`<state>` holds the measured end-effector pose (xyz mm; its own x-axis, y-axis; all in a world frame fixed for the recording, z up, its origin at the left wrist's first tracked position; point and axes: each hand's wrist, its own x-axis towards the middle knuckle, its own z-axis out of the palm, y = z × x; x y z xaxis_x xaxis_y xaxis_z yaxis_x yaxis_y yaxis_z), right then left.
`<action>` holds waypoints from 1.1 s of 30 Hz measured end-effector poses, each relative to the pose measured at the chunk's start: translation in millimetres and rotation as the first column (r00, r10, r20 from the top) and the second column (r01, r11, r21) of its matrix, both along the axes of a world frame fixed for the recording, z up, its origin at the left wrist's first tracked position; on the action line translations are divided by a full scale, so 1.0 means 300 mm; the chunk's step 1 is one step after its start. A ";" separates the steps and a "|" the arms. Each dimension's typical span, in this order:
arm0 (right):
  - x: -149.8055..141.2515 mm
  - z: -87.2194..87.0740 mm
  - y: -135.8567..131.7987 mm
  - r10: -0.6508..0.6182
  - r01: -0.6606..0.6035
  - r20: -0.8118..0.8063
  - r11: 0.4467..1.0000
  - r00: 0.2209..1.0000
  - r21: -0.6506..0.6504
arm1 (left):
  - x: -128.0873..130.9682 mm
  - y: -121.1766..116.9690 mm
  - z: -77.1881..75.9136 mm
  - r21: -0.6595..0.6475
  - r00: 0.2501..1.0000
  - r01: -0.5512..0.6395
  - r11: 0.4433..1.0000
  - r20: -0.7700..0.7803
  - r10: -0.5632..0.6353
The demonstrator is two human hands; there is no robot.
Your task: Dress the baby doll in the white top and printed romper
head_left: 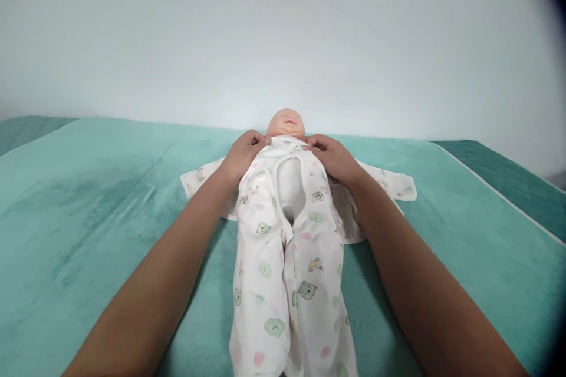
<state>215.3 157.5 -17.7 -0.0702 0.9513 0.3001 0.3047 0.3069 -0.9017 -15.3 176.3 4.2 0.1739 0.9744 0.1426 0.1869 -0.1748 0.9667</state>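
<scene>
- Teal cover (110, 206), count 1: spreads beneath everything and reaches the pale wall (283, 35), count 1.
- Doll (286, 122), count 1: lies face up on the cover, mid-width; long axis runs near to far, head pointing to the wall.
- Patterned trousers (265, 241), count 1, legs 2: laid over the doll's front, same axis; waist far, leg ends near, open oval at the crotch.
- Printed top (400, 186), count 1, sleeves 2: mostly beneath the trousers, sleeves stretched out to either side, across that axis.
- Hands, count 2: left hand (248, 152) pinches the trousers' upper edge by the doll's neck; right hand (331, 156) has bent fingers and thumb closed on the opposite corner.
</scene>
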 end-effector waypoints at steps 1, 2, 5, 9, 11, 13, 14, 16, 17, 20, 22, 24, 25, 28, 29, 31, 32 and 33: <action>-0.001 0.000 0.007 -0.007 0.007 0.002 1.000 1.000 0.012 | 0.002 0.001 0.000 0.007 1.000 -0.017 1.000 -0.014 0.017; -0.003 -0.002 0.016 -0.028 0.027 0.003 0.999 1.000 0.026 | 0.003 0.003 -0.001 0.016 0.999 -0.033 0.999 -0.028 0.033; -0.014 -0.012 0.053 -0.138 0.137 0.013 0.989 0.990 0.061 | 0.003 0.010 -0.004 0.043 0.995 -0.068 0.997 -0.069 0.071; -0.024 -0.021 0.096 -0.237 0.235 0.010 0.967 0.971 0.094 | -0.002 0.031 -0.015 0.098 0.981 -0.120 0.988 -0.140 0.133; -0.027 -0.022 0.108 -0.262 0.259 0.015 0.961 0.965 0.095 | -0.003 0.046 -0.022 0.126 0.969 -0.158 0.979 -0.170 0.179; -0.030 -0.022 0.114 -0.281 0.277 0.043 0.957 0.959 0.082 | -0.004 0.058 -0.027 0.144 0.958 -0.192 0.971 -0.188 0.217; -0.032 -0.021 0.116 -0.285 0.281 0.059 0.957 0.957 0.072 | -0.003 0.062 -0.028 0.146 0.954 -0.204 0.968 -0.193 0.230; -0.035 -0.023 0.117 -0.281 0.276 0.083 0.959 0.956 0.058 | -0.001 0.062 -0.026 0.131 0.956 -0.208 0.969 -0.185 0.230; -0.037 -0.026 0.117 -0.278 0.273 0.082 0.960 0.957 0.060 | 0.001 0.058 -0.025 0.113 0.963 -0.197 0.974 -0.167 0.214; -0.042 -0.040 0.108 -0.275 0.273 0.013 0.958 0.961 0.089 | 0.006 0.037 -0.019 0.063 0.989 -0.114 0.991 -0.084 0.119; -0.042 -0.052 0.090 -0.266 0.270 -0.046 0.955 0.963 0.121 | 0.006 0.019 -0.018 0.072 0.997 -0.055 0.996 -0.043 0.058; -0.039 -0.061 0.059 -0.255 0.262 -0.063 0.953 0.965 0.155 | 0.002 -0.002 -0.021 0.097 1.000 -0.010 0.995 -0.028 0.012; -0.037 -0.065 0.039 -0.258 0.264 -0.053 0.949 0.965 0.171 | -0.002 -0.014 -0.023 0.107 1.000 0.014 0.994 -0.028 -0.011; -0.031 -0.074 -0.038 -0.228 0.222 0.007 0.954 0.974 0.201 | -0.022 -0.056 -0.037 0.150 0.997 0.063 0.987 -0.062 -0.055; -0.030 -0.078 -0.068 -0.213 0.203 0.024 0.957 0.977 0.207 | -0.031 -0.072 -0.044 0.181 0.995 0.059 0.982 -0.085 -0.044; -0.030 -0.087 -0.135 -0.191 0.177 0.050 0.963 0.980 0.204 | -0.050 -0.110 -0.062 0.271 0.990 0.026 0.962 -0.141 0.013; -0.031 -0.092 -0.172 -0.189 0.175 0.060 0.965 0.980 0.194 | -0.061 -0.131 -0.073 0.323 0.984 0.019 0.946 -0.176 0.040; -0.033 -0.097 -0.210 -0.188 0.172 0.073 0.968 0.980 0.181 | -0.071 -0.156 -0.084 0.372 0.976 0.023 0.928 -0.211 0.060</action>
